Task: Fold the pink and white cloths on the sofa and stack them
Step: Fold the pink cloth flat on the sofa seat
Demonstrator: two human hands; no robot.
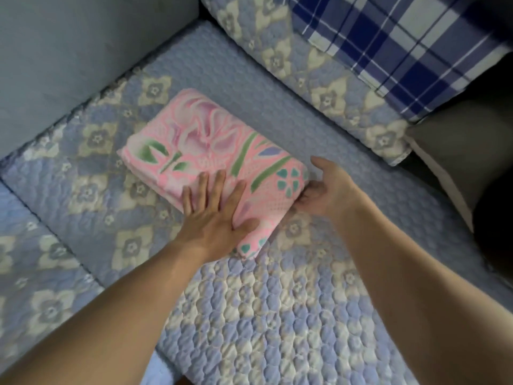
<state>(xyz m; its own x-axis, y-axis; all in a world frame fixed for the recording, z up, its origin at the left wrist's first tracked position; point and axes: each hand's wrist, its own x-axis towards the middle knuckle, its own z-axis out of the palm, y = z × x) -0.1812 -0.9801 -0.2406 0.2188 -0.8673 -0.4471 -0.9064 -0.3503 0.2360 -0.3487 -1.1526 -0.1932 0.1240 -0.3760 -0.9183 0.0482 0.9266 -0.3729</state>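
The pink cloth (211,159) lies folded into a thick rectangle on the quilted seat cover of the sofa (277,315), near the back cushion. The left hand (213,212) rests flat on the near end of the cloth, fingers straight and spread, thumb along the near corner. The right hand (324,187) is at the right edge of the cloth, palm turned inward, thumb raised, fingertips touching the fold; whether it grips the fabric cannot be determined. A blue plaid cloth (388,45) lies over the back cushion.
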